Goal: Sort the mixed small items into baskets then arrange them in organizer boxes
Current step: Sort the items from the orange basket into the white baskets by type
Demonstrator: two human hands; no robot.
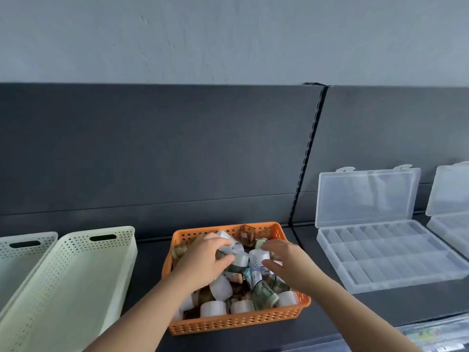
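An orange perforated basket [238,322] sits on the dark shelf, heaped with several small items: white tape rolls [213,308], greenish rolls [264,297] and a brown clear container [247,234] at the back. Both hands reach into the heap. My left hand [205,260] curls its fingers round small white items near the basket's far left. My right hand [284,260] pinches a white perforated cylinder [258,257] between thumb and fingers. Two pale green baskets [76,270] [15,250] stand to the left. A clear organizer box [390,252] lies open to the right.
A second open clear organizer box [451,224] is cut off at the right edge. The dark back panel [177,148] rises behind everything. Below the shelf's front edge, at bottom right, a clear bin with mixed contents [431,336] shows.
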